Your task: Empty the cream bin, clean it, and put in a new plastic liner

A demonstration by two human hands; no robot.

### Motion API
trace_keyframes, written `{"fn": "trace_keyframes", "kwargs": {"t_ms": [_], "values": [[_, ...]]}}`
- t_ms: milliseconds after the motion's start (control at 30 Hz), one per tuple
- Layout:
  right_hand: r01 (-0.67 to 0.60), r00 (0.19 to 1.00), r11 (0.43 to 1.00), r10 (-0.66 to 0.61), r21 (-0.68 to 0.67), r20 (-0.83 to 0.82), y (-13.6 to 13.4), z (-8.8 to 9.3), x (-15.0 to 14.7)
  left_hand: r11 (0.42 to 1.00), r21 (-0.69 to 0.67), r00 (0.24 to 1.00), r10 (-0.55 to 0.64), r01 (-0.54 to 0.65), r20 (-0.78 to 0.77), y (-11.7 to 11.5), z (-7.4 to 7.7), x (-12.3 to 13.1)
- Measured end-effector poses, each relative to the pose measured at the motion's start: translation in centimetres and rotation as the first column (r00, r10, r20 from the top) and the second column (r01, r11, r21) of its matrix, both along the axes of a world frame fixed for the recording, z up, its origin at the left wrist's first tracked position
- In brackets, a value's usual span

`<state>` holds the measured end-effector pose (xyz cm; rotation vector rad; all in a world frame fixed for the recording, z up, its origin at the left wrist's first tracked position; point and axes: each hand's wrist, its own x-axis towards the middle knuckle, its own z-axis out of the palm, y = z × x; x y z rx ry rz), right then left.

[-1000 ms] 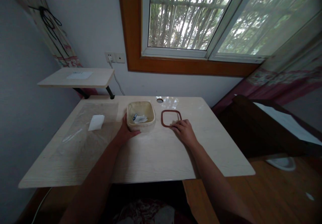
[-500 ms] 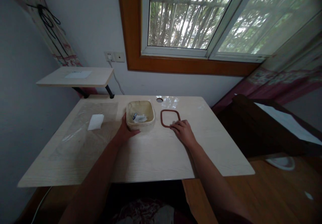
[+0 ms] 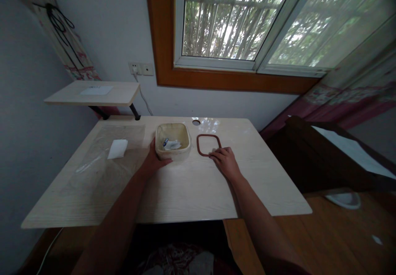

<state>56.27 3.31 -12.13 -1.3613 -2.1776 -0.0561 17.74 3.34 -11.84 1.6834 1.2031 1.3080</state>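
The left hand (image 3: 154,159) has its fingers partly hidden by the tub (image 3: 181,155); the scraps (image 3: 172,144) inside are too small to identify. The right hand (image 3: 225,161) covers the near right corner of the reddish ring (image 3: 208,135), concealing whether it pinches or merely touches. Writing on the shelf paper (image 3: 96,90) is illegible; the far window (image 3: 229,27) runs out of view.

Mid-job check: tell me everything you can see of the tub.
The tub is squarish with rounded corners, apparently plastic, yellowish inside with a paler rim. It is open, mouth up, and appears to rest on the desk. Crumpled white-and-blue wrapping lies inside. The left hand clasps its left side, thumb along the front.
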Motion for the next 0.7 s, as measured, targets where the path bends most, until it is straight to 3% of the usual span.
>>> {"fn": "trace_keyframes", "kwargs": {"t_ms": [400, 700], "values": [[0.005, 1.0, 1.0, -0.005, 0.004, 0.018, 0.11, -0.33, 0.18, 1.0, 0.028, 1.0, 0.0, -0.001, 0.016, 0.24, -0.24, 0.11], [-0.03, 0.996, 0.999, 0.031, 0.022, -0.086, -0.11, 0.26, -0.2, 0.998, 0.068, 1.0, -0.012, 0.013, -0.026, 0.46, -0.69, -0.28]]}}
